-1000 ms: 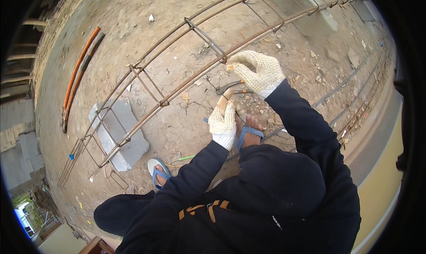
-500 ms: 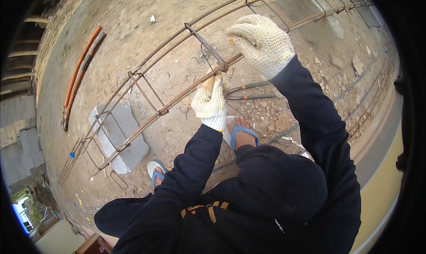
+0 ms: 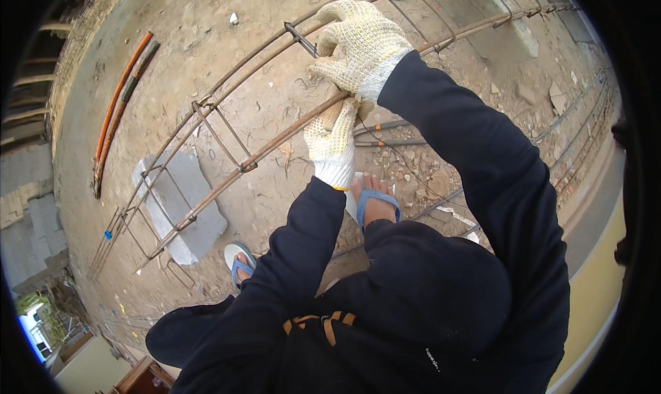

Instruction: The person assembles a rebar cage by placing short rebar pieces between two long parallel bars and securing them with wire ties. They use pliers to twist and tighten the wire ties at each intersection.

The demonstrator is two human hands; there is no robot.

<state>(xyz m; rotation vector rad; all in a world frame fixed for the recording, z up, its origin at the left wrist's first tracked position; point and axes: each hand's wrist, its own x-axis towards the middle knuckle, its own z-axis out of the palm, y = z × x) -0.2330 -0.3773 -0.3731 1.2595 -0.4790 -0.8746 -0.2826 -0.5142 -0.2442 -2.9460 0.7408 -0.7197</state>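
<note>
A long cage of steel reinforcing bars (image 3: 282, 140) with square stirrups (image 3: 222, 134) runs across in front of me, bending in the fisheye view. My left hand (image 3: 332, 143), in a white knit glove, is closed right under the near bar; its fingertips are partly hidden. A thin wire (image 3: 394, 148) trails from it to the right. My right hand (image 3: 361, 46), gloved likewise, hovers over the cage above the left one, beside a stirrup. Its fingers are curved, with a gap between them and the thumb; nothing shows in them.
Pincers with dark, orange-banded handles (image 3: 396, 143) lie on the dirt beyond my sandalled foot (image 3: 377, 205). A long orange-and-black tool (image 3: 126, 105) lies far left. Under the cage's left end sits a grey slab (image 3: 196, 222). Rubble and loose bars (image 3: 571, 156) lie at right beside a wall.
My right hand has moved left over the stirrup joint, and its fingers have spread. The left hand stays under the bar, slightly higher and to the right.
</note>
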